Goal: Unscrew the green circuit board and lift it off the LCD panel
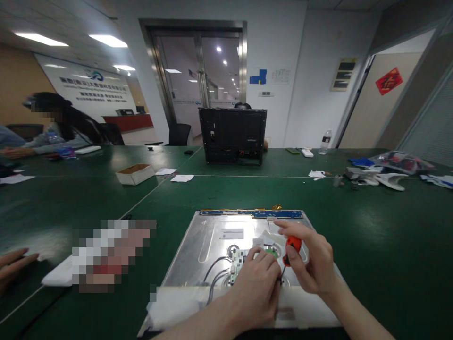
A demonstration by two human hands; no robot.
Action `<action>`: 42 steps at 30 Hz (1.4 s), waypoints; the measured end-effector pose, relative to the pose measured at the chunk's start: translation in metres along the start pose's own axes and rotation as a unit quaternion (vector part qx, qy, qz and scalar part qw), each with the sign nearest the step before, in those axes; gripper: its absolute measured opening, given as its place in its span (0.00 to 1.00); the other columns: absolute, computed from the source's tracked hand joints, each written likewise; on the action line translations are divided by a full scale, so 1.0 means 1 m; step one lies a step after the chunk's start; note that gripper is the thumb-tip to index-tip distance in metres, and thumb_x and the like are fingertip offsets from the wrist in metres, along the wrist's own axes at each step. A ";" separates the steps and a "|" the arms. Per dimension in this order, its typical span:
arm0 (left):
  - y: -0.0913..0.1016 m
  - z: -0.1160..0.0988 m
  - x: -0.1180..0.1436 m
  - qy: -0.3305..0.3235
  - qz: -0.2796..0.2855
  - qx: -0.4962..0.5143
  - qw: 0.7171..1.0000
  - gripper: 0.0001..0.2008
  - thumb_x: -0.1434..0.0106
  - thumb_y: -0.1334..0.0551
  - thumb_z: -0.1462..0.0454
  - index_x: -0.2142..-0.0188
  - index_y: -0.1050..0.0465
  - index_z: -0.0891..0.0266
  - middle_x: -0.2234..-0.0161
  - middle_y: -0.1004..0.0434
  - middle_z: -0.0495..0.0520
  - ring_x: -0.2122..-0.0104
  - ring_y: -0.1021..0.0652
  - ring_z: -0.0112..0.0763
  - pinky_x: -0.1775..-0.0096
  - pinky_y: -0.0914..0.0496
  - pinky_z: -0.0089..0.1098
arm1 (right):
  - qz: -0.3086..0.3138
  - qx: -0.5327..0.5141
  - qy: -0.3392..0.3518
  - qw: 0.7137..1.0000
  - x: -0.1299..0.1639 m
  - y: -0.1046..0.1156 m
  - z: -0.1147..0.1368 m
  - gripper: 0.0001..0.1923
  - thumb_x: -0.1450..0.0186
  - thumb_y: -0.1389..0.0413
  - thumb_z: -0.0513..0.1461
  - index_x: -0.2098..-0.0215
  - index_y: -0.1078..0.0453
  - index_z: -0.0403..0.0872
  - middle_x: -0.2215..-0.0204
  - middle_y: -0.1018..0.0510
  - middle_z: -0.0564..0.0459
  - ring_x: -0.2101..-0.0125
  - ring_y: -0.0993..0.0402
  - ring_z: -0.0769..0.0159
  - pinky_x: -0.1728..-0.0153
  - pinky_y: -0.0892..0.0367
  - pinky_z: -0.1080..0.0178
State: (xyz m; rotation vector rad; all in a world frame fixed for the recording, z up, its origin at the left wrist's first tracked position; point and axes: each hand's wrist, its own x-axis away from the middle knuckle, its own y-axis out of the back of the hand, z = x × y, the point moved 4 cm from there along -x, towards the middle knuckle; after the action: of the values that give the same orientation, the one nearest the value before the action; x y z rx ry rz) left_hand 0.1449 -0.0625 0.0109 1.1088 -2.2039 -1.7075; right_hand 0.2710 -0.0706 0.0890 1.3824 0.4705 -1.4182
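Note:
A silver metal display panel (184, 257) lies flat in front of me, with a blue circuit strip (230, 214) along its far edge. On its middle sits a green circuit board (236, 259), wired with dark cables (213, 278). My left hand (260, 274) covers much of that board; its fingers are curled together and their tips are hidden. A screwdriver with a red and black handle (293, 243) is gripped in my right hand (314, 257), thumb against fingers. Its shaft slants down to the board's right side, beside my left fingers; the tip is hidden.
Another person's hand (16, 267) rests at the left, near a pixelated patch. Farther off are an open white box (135, 174), paper pieces, a black monitor-like unit (233, 134) with someone behind it, and a water bottle (325, 141). Clutter and plastic bags (399, 161) lie at right.

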 end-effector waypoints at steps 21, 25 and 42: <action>0.000 0.000 -0.001 -0.001 0.003 -0.001 1.000 0.07 0.39 0.44 0.67 0.61 0.31 0.61 0.60 0.26 0.56 0.57 0.27 0.41 0.46 0.40 0.47 | -0.001 0.010 -0.029 1.000 0.000 -0.002 -0.004 0.17 0.36 0.53 0.33 0.50 0.37 0.46 0.69 0.23 0.51 0.72 0.25 0.65 0.72 0.31 0.63; 0.001 0.000 -0.001 -0.002 0.001 -0.005 1.000 0.08 0.39 0.44 0.67 0.60 0.31 0.61 0.59 0.26 0.57 0.57 0.27 0.42 0.46 0.40 0.47 | -0.004 0.016 -0.021 1.000 0.000 -0.003 -0.004 0.12 0.37 0.49 0.34 0.55 0.36 0.47 0.72 0.27 0.53 0.74 0.27 0.65 0.73 0.31 0.63; 0.001 -0.001 0.000 -0.005 -0.011 0.010 1.000 0.10 0.40 0.44 0.67 0.58 0.32 0.60 0.57 0.26 0.58 0.54 0.28 0.43 0.44 0.41 0.47 | -0.001 0.034 -0.017 0.999 -0.001 -0.003 -0.002 0.17 0.41 0.46 0.34 0.53 0.36 0.47 0.68 0.23 0.50 0.69 0.24 0.61 0.70 0.28 0.60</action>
State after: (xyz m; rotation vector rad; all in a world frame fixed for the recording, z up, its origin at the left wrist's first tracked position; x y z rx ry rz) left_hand 0.1447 -0.0630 0.0121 1.1346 -2.2277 -1.7076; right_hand 0.2694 -0.0674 0.0886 1.4101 0.4060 -1.4689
